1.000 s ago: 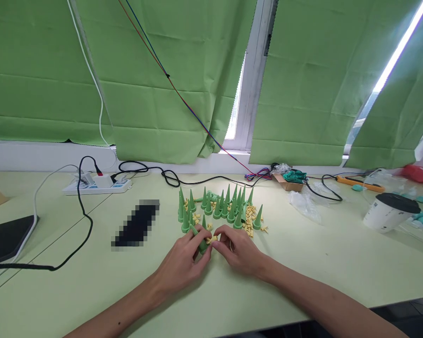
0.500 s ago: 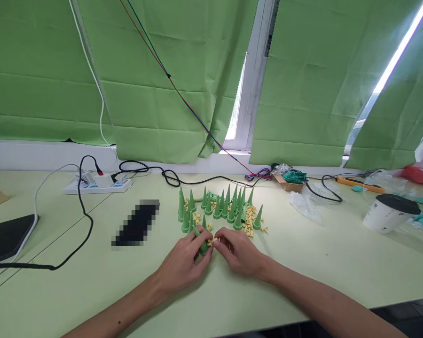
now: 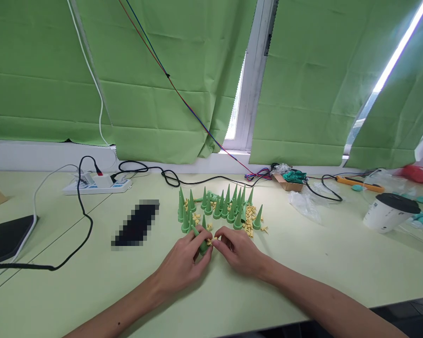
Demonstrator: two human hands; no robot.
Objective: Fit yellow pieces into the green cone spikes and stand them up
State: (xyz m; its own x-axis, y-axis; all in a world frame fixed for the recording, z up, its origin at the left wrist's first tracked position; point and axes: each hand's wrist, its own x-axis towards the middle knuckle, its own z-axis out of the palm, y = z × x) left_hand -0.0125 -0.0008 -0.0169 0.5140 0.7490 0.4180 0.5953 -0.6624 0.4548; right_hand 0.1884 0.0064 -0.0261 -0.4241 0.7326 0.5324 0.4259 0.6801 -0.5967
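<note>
Forearms (image 3: 123, 307) slant inward on the near side of the green cone cluster (image 3: 217, 209). The left hand (image 3: 185, 256), before the cluster's left half, curls round and grasps one tilted cone (image 3: 203, 247). The right hand (image 3: 241, 249), fingers bent, pinches a small yellow piece (image 3: 215, 238) beside that cone, nearer than the cluster.

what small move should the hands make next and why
Probably ease the yellow piece closer to the green cone with the right hand, keeping the left hand steady: the left fingers grip the tilted cone, the piece sits right beside its base, and the right fingertips are at the piece, though their exact hold is too small to tell.
</note>
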